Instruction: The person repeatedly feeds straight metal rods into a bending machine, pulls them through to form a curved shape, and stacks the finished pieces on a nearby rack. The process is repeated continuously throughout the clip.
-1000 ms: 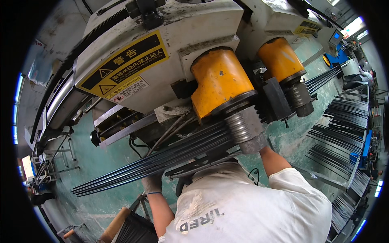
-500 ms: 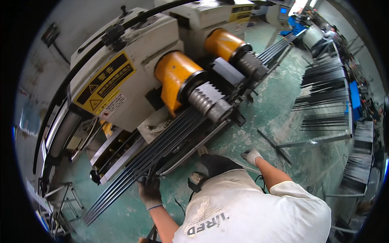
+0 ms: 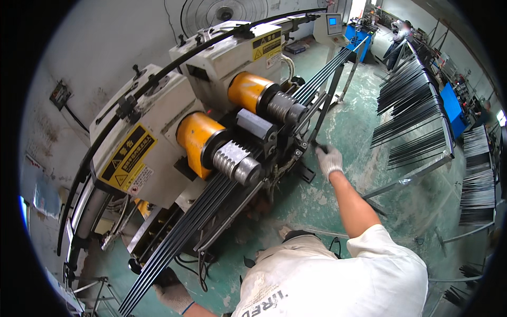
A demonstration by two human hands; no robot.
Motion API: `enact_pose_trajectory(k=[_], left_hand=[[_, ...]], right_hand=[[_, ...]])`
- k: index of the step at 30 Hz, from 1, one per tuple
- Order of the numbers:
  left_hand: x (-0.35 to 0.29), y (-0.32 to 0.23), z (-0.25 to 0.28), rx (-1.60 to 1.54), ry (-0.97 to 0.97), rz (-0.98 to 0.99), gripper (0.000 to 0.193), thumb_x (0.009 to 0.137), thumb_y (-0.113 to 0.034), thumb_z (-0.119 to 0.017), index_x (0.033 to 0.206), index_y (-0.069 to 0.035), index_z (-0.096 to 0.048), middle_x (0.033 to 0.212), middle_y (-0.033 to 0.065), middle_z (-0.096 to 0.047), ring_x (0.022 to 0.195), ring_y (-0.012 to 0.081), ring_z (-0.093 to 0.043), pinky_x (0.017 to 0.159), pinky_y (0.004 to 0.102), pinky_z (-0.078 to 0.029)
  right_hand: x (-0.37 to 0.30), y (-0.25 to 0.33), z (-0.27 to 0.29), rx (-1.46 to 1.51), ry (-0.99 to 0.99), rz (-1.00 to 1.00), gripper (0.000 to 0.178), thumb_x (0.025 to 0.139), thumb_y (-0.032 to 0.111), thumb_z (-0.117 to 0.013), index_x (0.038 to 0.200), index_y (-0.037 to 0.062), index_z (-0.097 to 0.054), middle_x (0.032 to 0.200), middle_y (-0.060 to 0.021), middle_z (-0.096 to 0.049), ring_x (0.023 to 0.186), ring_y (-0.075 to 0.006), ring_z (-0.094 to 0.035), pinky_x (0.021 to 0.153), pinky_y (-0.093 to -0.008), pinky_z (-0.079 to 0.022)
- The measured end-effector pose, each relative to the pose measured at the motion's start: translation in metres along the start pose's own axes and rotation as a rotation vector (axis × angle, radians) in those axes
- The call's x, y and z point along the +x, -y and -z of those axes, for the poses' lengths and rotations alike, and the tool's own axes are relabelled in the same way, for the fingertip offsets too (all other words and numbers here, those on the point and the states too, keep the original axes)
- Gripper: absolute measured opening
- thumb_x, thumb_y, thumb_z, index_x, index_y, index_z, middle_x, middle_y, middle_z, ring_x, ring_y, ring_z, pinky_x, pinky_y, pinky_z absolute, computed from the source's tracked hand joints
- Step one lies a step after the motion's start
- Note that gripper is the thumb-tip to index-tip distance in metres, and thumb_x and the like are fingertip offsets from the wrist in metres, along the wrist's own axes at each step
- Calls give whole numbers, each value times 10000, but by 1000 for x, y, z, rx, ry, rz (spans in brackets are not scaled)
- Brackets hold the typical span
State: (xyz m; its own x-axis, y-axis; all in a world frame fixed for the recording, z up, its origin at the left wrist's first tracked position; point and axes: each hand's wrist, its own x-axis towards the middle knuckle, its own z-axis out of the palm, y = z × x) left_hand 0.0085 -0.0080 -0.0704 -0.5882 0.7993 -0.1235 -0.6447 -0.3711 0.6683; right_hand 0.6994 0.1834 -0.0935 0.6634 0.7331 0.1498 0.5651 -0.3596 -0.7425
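Observation:
Several long dark metal bars (image 3: pixel 177 242) lie side by side, slanting through a machine (image 3: pixel 142 153) with orange cylinders. Beside their lower left ends is my left hand (image 3: pixel 173 297), in a light glove with a dark palm. Its fingers blend into the dark background, so their grip does not show. My right arm reaches forward. My gloved right hand (image 3: pixel 329 160) is at the lower end of a dark strip (image 3: pixel 328 100) near the machine's front. Its fingertips are dark and partly hidden, and I cannot tell whether they hold the strip.
A rack (image 3: pixel 449 142) with many thin dark rods stands at the right, and more rods (image 3: pixel 478 179) lie beyond it. At the far end are a control box (image 3: pixel 331 24) with a lit screen and a person (image 3: pixel 402 39). A fan (image 3: pixel 224 13) stands behind the machine.
My view has shifted, showing more of the machine's far end. My right hand has moved forward to the dark strip. My left hand now appears lower, nearer the bars' lower ends.

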Motion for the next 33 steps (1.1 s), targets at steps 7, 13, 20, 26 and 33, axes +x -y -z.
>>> enact_pose_trajectory(k=[7, 13, 20, 26, 33], left_hand=[[20, -18, -1, 392, -143, -372, 649, 1222, -452, -457, 1627, 51, -528, 1642, 252, -588, 1492, 359, -585, 1319, 484, -414], [16, -82, -160, 545, -126, -577, 648, 1199, -456, -524, 1549, 82, -611, 1558, 248, -641, 1389, 341, -661, 1246, 469, -494], [17, -116, -289, 768, -227, -774, 641, 1091, -497, -689, 1480, 12, -708, 1428, 234, -716, 1260, 303, -733, 1123, 394, -578], [4, -106, -388, 1062, 28, -973, 626, 1103, -500, -659, 1470, 3, -722, 1377, 203, -751, 1231, 275, -753, 1071, 387, -621], [-2, -69, -471, 1307, 279, -1257, 498, 1155, -467, -624, 1375, -38, -749, 1248, 151, -819, 1233, 258, -769, 1134, 451, -593]], right_hand=[[106, 104, 33, -72, -201, 434, 396, 959, 386, -784, 1249, 116, -804, 1365, -134, -775, 1357, -361, -670, 1184, -465, -510], [160, 141, 21, -443, 43, 567, 674, 1103, 491, -642, 1684, 163, -545, 1793, -78, -464, 1714, -316, -301, 1425, -538, -176], [208, 184, 31, -646, -122, 669, 682, 1169, 500, -508, 1726, 108, -483, 1844, -77, -389, 1743, -286, -250, 1442, -486, -110], [254, 239, 82, -820, -319, 707, 710, 1160, 482, -497, 1756, 103, -429, 1860, -64, -362, 1748, -264, -236, 1442, -515, -111], [265, 311, 119, -705, -782, 1049, 572, 1137, 410, -583, 1588, 59, -599, 1675, -169, -569, 1600, -329, -491, 1371, -530, -336]])
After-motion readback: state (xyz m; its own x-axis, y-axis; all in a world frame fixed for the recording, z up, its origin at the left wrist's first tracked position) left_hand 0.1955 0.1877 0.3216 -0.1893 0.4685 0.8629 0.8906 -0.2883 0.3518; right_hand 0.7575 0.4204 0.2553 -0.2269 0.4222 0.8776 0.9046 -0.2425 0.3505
